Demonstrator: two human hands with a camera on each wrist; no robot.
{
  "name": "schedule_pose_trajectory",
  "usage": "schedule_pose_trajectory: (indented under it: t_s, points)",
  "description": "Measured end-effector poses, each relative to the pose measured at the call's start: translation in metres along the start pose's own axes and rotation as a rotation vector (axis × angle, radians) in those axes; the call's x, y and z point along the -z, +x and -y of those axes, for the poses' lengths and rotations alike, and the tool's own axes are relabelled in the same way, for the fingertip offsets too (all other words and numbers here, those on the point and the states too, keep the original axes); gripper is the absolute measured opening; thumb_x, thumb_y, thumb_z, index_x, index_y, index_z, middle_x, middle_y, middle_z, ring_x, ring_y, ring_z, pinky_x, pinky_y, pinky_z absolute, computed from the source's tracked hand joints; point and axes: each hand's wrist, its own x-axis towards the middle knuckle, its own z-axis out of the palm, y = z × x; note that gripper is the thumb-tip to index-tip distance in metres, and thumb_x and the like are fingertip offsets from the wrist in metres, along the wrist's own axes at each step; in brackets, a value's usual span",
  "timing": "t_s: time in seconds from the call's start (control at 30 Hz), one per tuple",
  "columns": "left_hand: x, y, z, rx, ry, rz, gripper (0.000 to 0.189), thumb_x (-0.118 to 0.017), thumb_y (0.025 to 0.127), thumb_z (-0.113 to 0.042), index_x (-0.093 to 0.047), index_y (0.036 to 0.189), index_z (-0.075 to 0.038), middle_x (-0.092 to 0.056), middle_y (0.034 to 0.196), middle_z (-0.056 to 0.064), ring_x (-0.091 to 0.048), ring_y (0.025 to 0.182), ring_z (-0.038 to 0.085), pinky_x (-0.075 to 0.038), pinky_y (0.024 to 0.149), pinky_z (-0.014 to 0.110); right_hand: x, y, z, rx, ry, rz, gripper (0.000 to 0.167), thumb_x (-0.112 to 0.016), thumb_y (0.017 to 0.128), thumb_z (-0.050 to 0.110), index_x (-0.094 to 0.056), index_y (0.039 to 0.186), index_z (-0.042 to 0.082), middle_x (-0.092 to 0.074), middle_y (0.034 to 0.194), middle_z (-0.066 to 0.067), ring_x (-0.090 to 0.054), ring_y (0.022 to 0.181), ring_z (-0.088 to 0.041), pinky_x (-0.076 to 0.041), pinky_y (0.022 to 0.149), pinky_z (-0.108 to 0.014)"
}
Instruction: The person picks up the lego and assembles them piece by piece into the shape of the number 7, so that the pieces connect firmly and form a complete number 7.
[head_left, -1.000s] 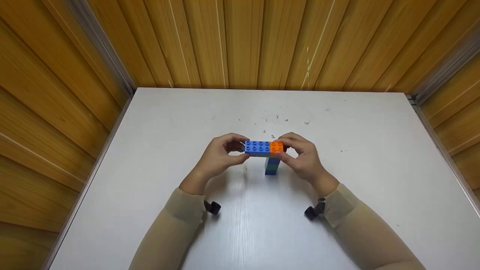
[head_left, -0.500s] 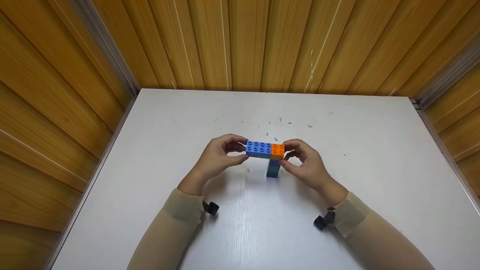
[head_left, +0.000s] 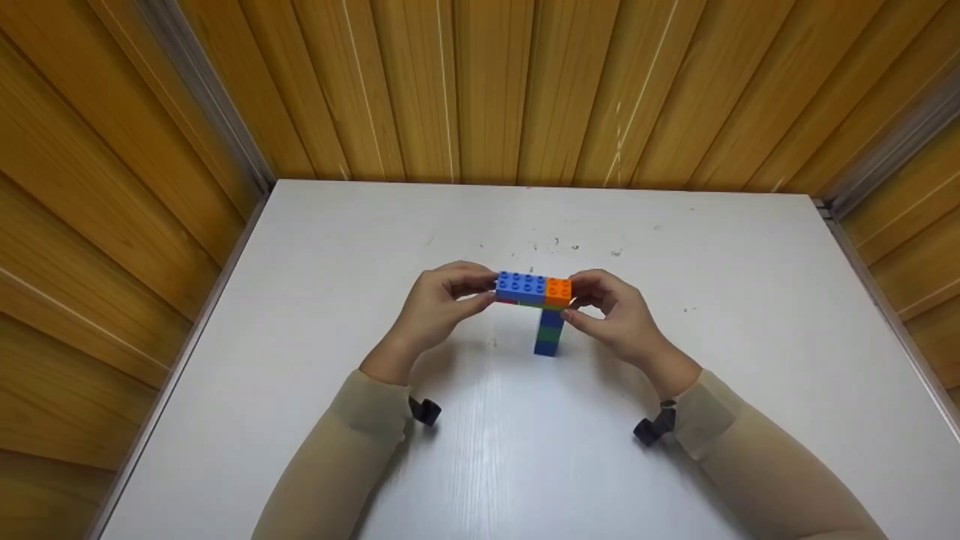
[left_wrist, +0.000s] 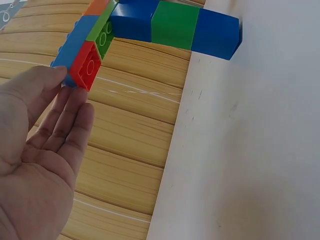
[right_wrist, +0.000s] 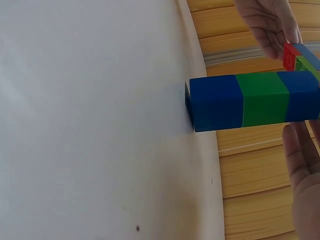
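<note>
A toy brick structure has an upright column of blue, green and blue bricks under a beam reaching left. The beam's top layer is a blue brick and an orange brick; beneath them are a light green brick and a red brick. With thumb and fingers, my left hand pinches the beam's left end. My right hand holds the right end by the orange brick, thumb in front and fingers behind. In the right wrist view the column partly hides the right hand's fingertips.
The structure's column stands over a white table with small dark marks. Wood-patterned panels rise beyond its back edge and at both sides. Each wrist wears a small black camera.
My right hand has slid outward from over the orange brick to its right end. The beam appears slightly higher, and more of the column shows. The left hand keeps its pinch.
</note>
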Motion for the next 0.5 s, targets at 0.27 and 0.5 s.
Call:
schedule_pose_trajectory:
  t_s: [0.27, 0.5]
  points:
    - [-0.003, 0.015, 0.005, 0.027, -0.006, -0.019, 0.039, -0.086, 0.099, -0.003, -0.081, 0.138, -0.006, -0.074, 0.140, 0.012, -0.079, 0.130, 0.031, -0.064, 0.110, 0.034, 0.006, 0.019, -0.003, -0.217, 0.086, -0.013, 0.048, -0.081, 0.103, 0.006, -0.065, 0.148, 0.000, -0.070, 0.143, -0.016, -0.071, 0.124, -0.018, -0.062, 0.106, -0.019]
    - [-0.007, 0.036, 0.012, 0.053, 0.007, -0.097, 0.038, -0.084, 0.102, -0.006, -0.081, 0.140, -0.010, -0.077, 0.137, 0.011, -0.079, 0.127, 0.026, -0.065, 0.107, 0.030, 0.008, 0.036, -0.004, -0.314, 0.144, -0.056, 0.050, -0.084, 0.104, 0.015, -0.067, 0.150, 0.002, -0.071, 0.147, -0.015, -0.075, 0.122, -0.019, -0.065, 0.103, -0.022]
